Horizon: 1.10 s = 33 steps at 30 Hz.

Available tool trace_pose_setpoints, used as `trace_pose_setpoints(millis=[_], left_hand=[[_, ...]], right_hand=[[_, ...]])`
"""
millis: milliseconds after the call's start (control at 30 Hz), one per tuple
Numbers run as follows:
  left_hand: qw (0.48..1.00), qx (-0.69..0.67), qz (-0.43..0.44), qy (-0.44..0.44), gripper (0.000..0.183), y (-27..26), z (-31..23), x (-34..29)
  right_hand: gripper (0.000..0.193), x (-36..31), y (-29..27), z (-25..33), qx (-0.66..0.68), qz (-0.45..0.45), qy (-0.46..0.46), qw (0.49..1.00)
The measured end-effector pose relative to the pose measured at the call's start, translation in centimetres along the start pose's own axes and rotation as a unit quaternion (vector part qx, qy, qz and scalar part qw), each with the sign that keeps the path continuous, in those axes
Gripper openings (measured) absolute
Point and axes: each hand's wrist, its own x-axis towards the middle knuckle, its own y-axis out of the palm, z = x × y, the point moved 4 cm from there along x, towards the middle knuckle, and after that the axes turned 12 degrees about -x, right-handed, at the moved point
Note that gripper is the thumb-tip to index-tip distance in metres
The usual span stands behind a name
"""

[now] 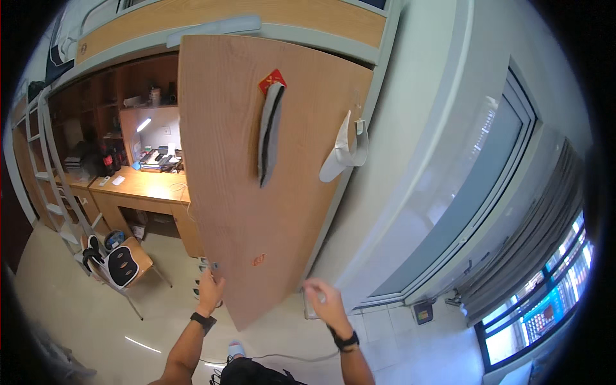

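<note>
A tall light-brown wooden wardrobe door (224,160) stands swung out in front of me. My left hand (209,294) is at its lower left edge, closed on that edge just below a small metal lock (215,265), with the thumb on the front face. My right hand (326,303) hovers beside the door's lower right side, holding nothing, its fingers loosely bent and apart from the thumb. On the door hang a long grey strip of cloth (269,138) and a white loop-shaped item (343,154) on a hook. A dark band circles each wrist.
At left are a desk (151,187) with a lit lamp (143,125), a metal ladder (51,167) and a wooden chair (136,260). A white wall (410,147), a frosted door (475,192) and a grey curtain (539,224) lie to the right. A cable (295,357) crosses the floor.
</note>
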Motion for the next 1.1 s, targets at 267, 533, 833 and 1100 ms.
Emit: trace_pose_setpoints(millis=[267, 533, 833, 1100], left_hand=[[0.997, 0.043, 0.039, 0.046, 0.031, -0.8, -3.2, -2.7], [0.977, 0.100, 0.148, 0.117, 0.043, 1.1, -3.9, -4.7], [0.945, 0.170, 0.261, 0.096, 0.048, 4.0, -5.4, -8.2], [0.929, 0.137, 0.301, 0.167, 0.040, 7.4, -7.4, -10.7]], right_hand=[[0.050, 17.4, -1.6, 13.7, 0.116, -0.196, -0.119, 0.966], [0.042, 23.8, -2.7, 15.7, 0.184, -0.185, -0.088, 0.961], [0.022, 16.9, -9.7, 19.6, 0.350, -0.405, -0.197, 0.821], [0.036, 20.7, -15.6, 19.8, 0.460, -0.316, -0.177, 0.810]])
